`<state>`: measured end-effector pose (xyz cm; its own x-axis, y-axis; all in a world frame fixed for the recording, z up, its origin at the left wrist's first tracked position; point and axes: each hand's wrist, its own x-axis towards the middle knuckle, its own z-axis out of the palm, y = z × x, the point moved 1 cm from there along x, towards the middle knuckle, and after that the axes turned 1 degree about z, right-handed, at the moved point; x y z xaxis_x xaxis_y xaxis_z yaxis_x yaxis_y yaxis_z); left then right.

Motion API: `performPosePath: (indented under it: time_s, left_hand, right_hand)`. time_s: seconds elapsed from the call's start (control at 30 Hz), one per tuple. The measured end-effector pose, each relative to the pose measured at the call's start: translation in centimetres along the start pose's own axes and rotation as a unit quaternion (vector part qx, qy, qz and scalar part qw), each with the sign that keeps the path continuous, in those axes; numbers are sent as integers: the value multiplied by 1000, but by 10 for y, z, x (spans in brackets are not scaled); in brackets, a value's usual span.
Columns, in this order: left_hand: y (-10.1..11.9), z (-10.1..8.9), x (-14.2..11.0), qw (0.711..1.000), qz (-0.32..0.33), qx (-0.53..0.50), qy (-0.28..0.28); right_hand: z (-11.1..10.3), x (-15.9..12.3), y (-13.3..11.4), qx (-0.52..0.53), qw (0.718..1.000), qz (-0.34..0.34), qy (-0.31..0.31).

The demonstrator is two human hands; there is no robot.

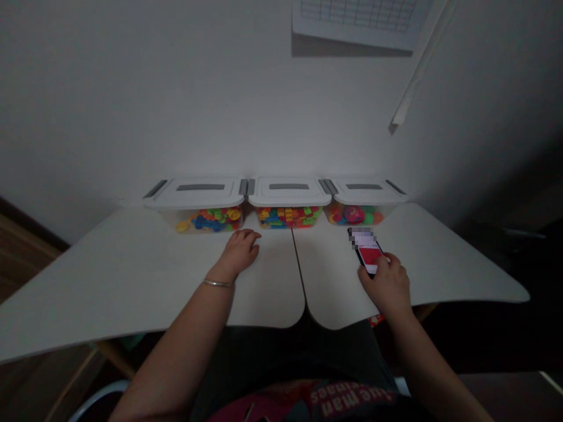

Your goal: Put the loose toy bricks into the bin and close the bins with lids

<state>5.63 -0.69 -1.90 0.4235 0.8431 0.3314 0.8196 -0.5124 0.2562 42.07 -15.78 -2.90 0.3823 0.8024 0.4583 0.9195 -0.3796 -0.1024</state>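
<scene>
My right hand [389, 285] is around the lower end of a smartphone [370, 256], with the thumb at its left side and a finger over the lit screen. A red and white picture shows on the screen, its upper part blurred out. My left hand [240, 251] rests on the left white table, fingers loosely bent and apart, with nothing in it. Just beyond it stand a clear bin with a white lid [197, 192] and a middle bin [290, 190], both with coloured plastic pieces inside.
A third lidded bin [363, 190] with round coloured toys stands at the right, against the wall. A narrow gap [298, 264] divides the two white tabletops. A printed sheet [356, 23] hangs on the wall beside a white strip [417, 76].
</scene>
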Motion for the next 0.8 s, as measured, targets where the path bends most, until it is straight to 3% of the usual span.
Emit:
performPosePath:
  time_s: [0.4,0.8]
  left_hand:
    - [4,-3,0,1000,3,-1,10]
    - [2,-1,1,1000,1,8,1]
  right_hand:
    - [5,1,3,68,988,-135,27]
    - [9,1,5,96,985,-137,36]
